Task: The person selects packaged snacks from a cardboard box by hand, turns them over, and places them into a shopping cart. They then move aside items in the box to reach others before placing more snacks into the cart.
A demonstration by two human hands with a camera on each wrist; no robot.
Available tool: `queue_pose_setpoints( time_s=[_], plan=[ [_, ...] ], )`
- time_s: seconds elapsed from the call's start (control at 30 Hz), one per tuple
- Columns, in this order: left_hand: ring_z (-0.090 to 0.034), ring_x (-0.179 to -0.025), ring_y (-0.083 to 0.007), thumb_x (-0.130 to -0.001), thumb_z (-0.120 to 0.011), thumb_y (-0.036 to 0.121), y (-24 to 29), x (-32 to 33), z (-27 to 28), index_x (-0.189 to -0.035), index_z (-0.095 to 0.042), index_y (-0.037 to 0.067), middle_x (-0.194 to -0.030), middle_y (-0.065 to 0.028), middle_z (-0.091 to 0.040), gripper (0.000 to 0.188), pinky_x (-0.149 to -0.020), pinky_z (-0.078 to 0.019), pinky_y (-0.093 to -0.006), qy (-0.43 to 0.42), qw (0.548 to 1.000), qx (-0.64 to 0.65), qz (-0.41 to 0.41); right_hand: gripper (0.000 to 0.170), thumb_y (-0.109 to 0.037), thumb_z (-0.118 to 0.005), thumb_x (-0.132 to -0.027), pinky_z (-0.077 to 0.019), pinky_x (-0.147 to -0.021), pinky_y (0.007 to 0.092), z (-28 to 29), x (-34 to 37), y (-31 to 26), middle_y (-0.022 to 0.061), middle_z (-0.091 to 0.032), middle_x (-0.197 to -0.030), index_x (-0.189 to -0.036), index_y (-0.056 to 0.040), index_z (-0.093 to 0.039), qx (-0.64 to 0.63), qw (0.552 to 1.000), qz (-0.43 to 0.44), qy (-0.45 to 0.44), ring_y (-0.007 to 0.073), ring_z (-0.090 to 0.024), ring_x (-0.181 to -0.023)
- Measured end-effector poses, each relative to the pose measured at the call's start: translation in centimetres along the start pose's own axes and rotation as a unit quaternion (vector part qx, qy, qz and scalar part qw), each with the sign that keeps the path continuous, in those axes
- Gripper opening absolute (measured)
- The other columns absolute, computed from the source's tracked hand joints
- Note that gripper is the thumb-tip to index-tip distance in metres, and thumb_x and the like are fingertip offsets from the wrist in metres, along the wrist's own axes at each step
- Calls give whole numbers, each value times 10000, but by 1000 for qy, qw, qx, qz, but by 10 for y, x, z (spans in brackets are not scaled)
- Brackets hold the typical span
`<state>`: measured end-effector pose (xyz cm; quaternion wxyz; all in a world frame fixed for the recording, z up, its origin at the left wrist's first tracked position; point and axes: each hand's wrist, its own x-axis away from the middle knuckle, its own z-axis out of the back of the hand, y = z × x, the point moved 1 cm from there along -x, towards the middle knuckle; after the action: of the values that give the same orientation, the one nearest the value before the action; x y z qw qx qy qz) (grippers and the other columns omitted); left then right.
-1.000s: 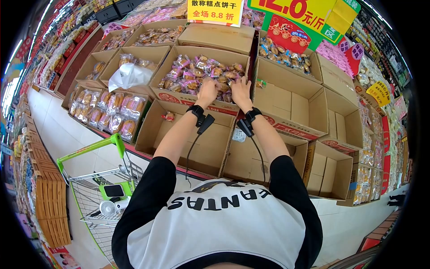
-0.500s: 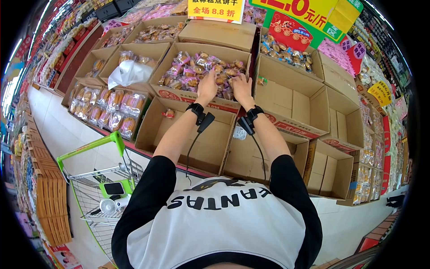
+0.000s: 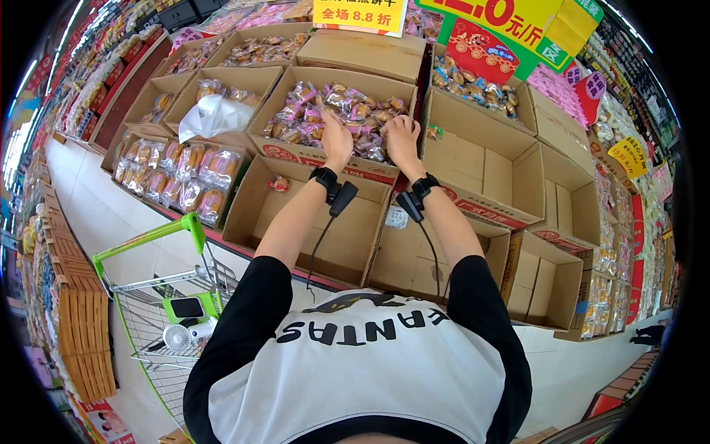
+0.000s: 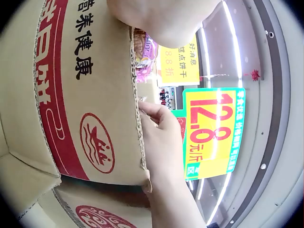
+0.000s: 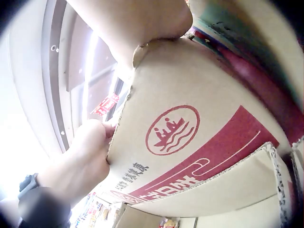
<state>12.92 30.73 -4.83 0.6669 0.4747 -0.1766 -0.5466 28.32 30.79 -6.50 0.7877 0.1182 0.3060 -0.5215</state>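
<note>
Whether the grip of the left hand (image 3: 337,142) or the right hand (image 3: 402,140) pinched anything could not be told, as the fingertips were partly hidden. Both reached over the front of a cardboard box (image 3: 303,154), where wrapped cakes (image 3: 346,100) lay heaped. The right hand was near its right corner. A red packet (image 3: 279,183) lay in a lower box (image 3: 318,229).

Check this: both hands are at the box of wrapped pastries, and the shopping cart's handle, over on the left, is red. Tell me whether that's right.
Not quite: the shopping cart's handle, over on the left, is green, not red, as the head view shows. The rest holds: the left hand and the right hand are both at the box of wrapped pastries.
</note>
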Motion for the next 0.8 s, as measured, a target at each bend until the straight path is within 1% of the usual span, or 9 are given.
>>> queue_pose_setpoints(
  time_s=[0.13, 0.27, 0.33, 0.47, 0.57, 0.67, 0.7, 0.77, 0.8],
  plan=[
    [-520, -701, -389, -728, -383, -3, -2, 0, 1, -895, -315, 32, -722, -213, -522, 184, -628, -376, -466, 2, 1000, -13, 15, 120, -20, -522, -674, -274, -849, 458, 0, -4, 1, 93, -447, -850, -776, -82, -504, -52, 996, 11, 66, 259, -391, -979],
    [-511, -682, -376, -778, -343, 11, -5, -2, -2, -886, -325, 27, -714, -217, -519, 110, -610, -366, -451, 15, 1000, -11, 7, 101, -24, -518, -708, -336, -783, 407, 7, -5, 1, 98, -442, -827, -791, -77, -497, -116, 991, -18, 67, 276, -426, -911],
    [-509, -697, -383, -783, -342, 19, -3, 0, 0, -896, -325, 21, -715, -221, -517, 114, -620, -367, -446, 21, 1000, 0, 10, 60, -38, -505, -753, -383, -683, 377, 5, -4, 5, 97, -442, -823, -802, -67, -486, -198, 974, -104, 42, 283, -458, -828],
    [-508, -699, -387, -799, -346, 37, 3, 1, 4, -901, -329, 17, -716, -222, -518, 105, -626, -370, -439, 6, 1000, 23, 13, 38, -54, -498, -778, -398, -616, 377, 10, -3, 1, 98, -445, -807, -806, -55, -473, -196, 969, -133, 68, 289, -480, -761],
    [-517, -674, -377, -724, -377, -32, 2, -1, 4, -885, -324, 30, -693, -192, -508, 180, -622, -379, -448, 11, 999, 27, 13, 47, -55, -503, -779, -406, -624, 363, 15, -5, -2, 93, -459, -800, -819, -49, -479, -198, 967, -134, 92, 274, -497, -745],
    [-507, -668, -370, -768, -370, -9, -13, -6, -3, -884, -327, 27, -684, -183, -497, 128, -630, -383, -430, 19, 999, 43, 20, 119, -35, -491, -775, -415, -660, 312, 21, -9, -6, 92, -503, -828, -892, -45, -513, -306, 915, -210, 156, 228, -518, -751],
    [-506, -689, -351, -797, -368, 19, -19, -8, -4, -886, -335, 24, -713, -184, -495, 95, -648, -384, -411, 33, 995, 98, 3, 119, -35, -491, -775, -415, -660, 312, 20, -10, -6, 92, -503, -828, -892, -45, -513, -306, 916, -208, 154, 228, -518, -751],
    [-504, -710, -331, -826, -366, 46, -32, -12, -6, -888, -342, 22, -742, -185, -494, 71, -666, -385, -391, 49, 987, 153, -11, 180, -24, -491, -771, -408, -681, 288, 19, -8, -6, 72, -515, -827, -950, -29, -515, -396, 862, -253, 188, 180, -500, -738],
    [-494, -739, -297, -841, -364, 65, -34, -14, -4, -890, -351, 24, -773, -171, -486, 65, -686, -380, -370, 43, 979, 200, 20, 219, -32, -493, -784, -394, -701, 253, 26, -7, -11, 41, -515, -824, -1002, -22, -512, -455, 829, -269, 181, 129, -472, -744]
  ],
)
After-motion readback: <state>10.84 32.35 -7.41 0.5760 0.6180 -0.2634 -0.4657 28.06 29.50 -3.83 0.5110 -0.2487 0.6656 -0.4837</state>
